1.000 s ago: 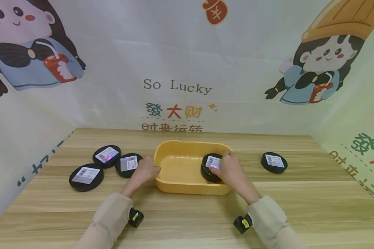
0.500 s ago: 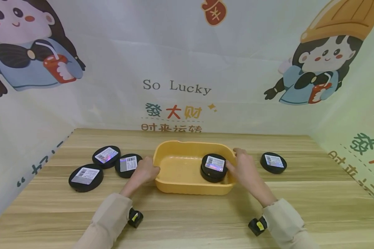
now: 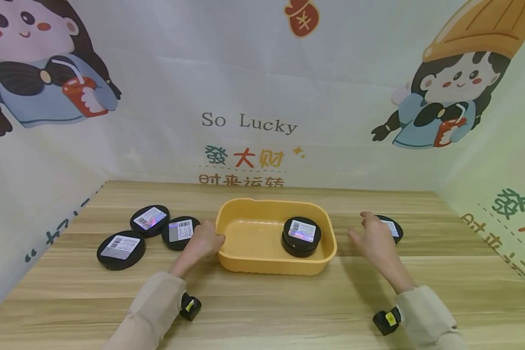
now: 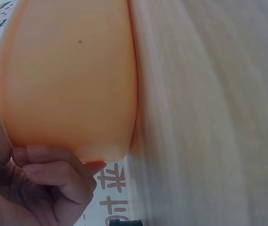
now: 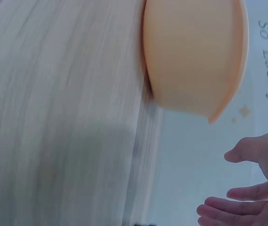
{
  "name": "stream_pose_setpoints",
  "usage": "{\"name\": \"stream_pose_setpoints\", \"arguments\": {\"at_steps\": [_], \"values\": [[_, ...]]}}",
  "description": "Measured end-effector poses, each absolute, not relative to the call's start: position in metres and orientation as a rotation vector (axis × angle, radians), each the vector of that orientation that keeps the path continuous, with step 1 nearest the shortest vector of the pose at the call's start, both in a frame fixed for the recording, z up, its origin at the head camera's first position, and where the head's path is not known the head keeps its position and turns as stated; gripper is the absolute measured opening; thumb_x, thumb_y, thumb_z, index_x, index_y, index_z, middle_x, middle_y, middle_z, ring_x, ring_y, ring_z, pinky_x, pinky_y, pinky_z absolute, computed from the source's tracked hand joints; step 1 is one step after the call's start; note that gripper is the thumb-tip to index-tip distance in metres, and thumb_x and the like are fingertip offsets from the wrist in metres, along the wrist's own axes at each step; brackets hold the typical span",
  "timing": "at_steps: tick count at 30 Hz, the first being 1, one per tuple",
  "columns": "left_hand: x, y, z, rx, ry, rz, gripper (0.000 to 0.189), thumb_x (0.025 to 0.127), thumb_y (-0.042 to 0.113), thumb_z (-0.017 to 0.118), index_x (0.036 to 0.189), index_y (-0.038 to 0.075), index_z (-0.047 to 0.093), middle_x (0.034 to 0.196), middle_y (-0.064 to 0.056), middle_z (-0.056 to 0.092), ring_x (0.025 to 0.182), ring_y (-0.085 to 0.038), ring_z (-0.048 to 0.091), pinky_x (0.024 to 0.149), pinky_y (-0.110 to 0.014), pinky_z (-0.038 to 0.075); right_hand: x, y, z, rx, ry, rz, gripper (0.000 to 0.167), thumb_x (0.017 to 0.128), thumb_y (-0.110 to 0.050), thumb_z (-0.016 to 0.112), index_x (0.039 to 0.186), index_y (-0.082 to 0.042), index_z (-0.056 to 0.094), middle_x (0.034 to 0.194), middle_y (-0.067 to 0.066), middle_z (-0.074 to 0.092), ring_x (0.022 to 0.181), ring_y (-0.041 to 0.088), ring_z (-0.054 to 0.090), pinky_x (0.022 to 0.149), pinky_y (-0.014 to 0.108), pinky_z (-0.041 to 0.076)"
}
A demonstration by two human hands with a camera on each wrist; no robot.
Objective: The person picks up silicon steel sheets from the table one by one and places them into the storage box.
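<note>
A yellow plastic basin (image 3: 253,265) stands mid-table. My left hand (image 3: 205,239) pinches its left rim, thumb on one side and fingers curled on the outer wall in the left wrist view. Inside the basin, toward its right end, two black round discs (image 3: 302,234) lie stacked, the top one bearing a white barcode label. My right hand (image 3: 376,240) is right of the basin with fingers spread and nothing in its grasp. Behind it, partly covered in the head view, lies another black disc (image 3: 393,228) with a label.
Left of the basin, three labelled black discs lie close together: a rear disc (image 3: 150,220), a front disc (image 3: 121,250) and one beside my left hand, a nearer disc (image 3: 181,232). A printed cloth backdrop (image 3: 253,87) rises at the table's back edge and sides.
My right hand has let go of the disc in the basin and moved right, out over the rim, to the lone disc. The left hand has stayed on the rim.
</note>
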State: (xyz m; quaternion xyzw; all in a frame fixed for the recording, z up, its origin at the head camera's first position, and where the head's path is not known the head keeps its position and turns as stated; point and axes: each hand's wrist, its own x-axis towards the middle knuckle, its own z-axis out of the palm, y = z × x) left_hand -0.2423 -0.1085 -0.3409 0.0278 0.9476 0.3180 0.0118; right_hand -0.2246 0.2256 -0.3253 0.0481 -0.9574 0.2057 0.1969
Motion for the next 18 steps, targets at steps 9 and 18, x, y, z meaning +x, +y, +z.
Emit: {"name": "stream_pose_setpoints", "arguments": {"at_steps": [9,18], "values": [[-0.242,-0.109,-0.34,0.087,2.953,1.003,0.011,0.075,0.003,0.047,0.064,0.001,0.048,0.059,-0.007,0.046,0.052,-0.017,0.045,0.044,-0.022,0.034,-0.224,0.253,-0.328,0.079,-2.691,0.646,0.042,0.082,-0.009,0.055,0.109,0.021,0.044,0.098,0.038,0.053,0.083,0.044,0.054,0.067,0.047,0.046],[-0.243,-0.108,-0.342,0.077,2.95,1.004,0.011,0.075,0.004,0.047,0.064,0.002,0.047,0.059,-0.007,0.046,0.052,-0.017,0.045,0.044,-0.022,0.033,-0.225,0.279,-0.335,-0.034,-2.717,0.634,0.043,0.082,-0.012,0.053,0.108,0.02,0.044,0.097,0.038,0.052,0.082,0.044,0.053,0.069,0.047,0.043]]}}
